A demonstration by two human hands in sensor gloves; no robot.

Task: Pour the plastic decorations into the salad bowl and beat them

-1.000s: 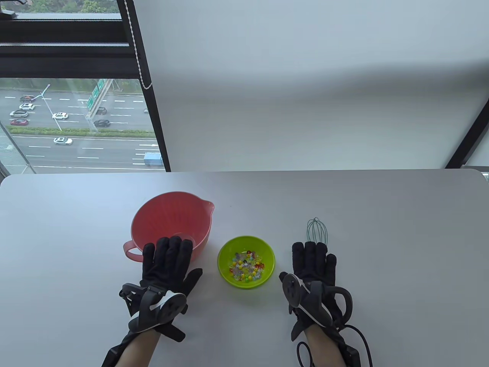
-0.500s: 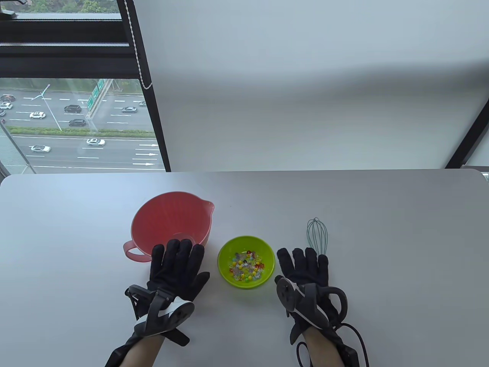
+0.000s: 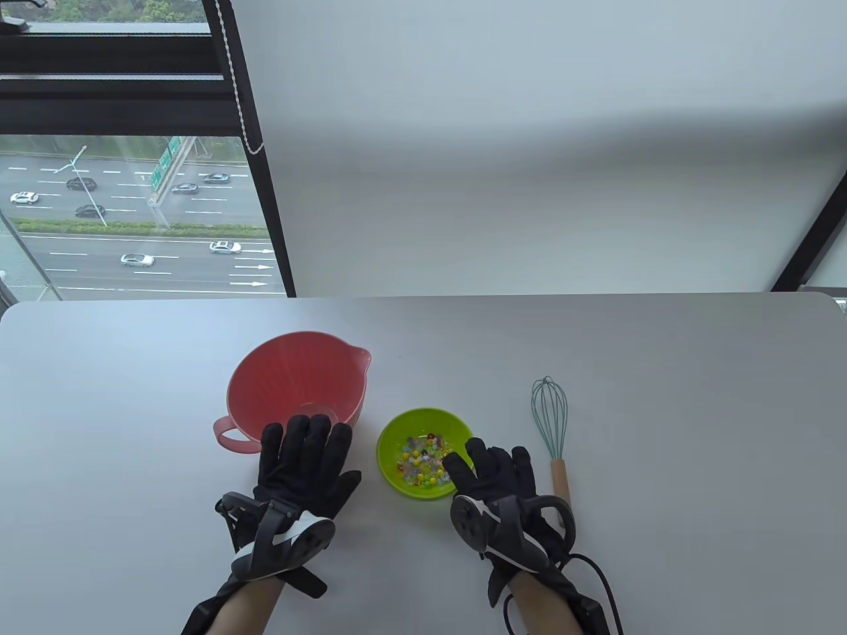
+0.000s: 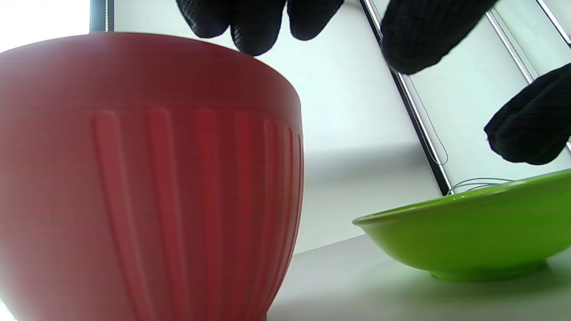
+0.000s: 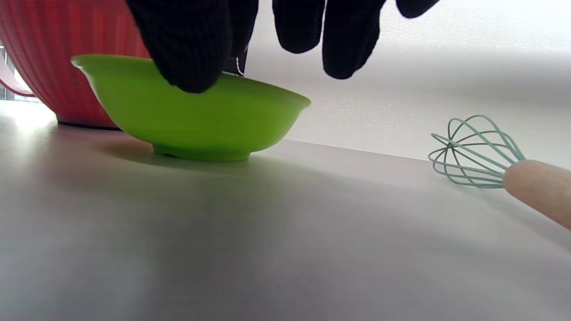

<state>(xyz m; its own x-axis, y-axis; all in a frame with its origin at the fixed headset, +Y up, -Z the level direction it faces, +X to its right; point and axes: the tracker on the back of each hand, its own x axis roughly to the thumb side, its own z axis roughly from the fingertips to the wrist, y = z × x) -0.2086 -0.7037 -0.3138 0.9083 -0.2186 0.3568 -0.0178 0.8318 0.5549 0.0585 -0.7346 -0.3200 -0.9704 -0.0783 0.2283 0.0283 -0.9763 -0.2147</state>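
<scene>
A red salad bowl [image 3: 298, 383] with a spout and a loop handle stands left of centre; its ribbed wall [image 4: 147, 187] fills the left wrist view. My left hand [image 3: 306, 456] hovers flat at its near rim, fingers straight, holding nothing. A small green bowl [image 3: 397, 433] of mixed coloured plastic decorations [image 3: 423, 460] sits to its right. My right hand [image 3: 490, 466] reaches over the green bowl's near right rim [image 5: 200, 111] with fingers spread, holding nothing. A teal whisk [image 3: 550, 413] with a wooden handle [image 5: 539, 189] lies to the right of that hand.
The grey table [image 3: 695, 410] ends at a far edge below a white blind. A window with a black frame [image 3: 251, 152] is at the upper left. A black cable [image 3: 595, 575] trails from my right wrist.
My right hand has slid left off the whisk, uncovering its wooden handle, and now reaches the green bowl's rim. My left hand shifted slightly right, then stayed at the red bowl.
</scene>
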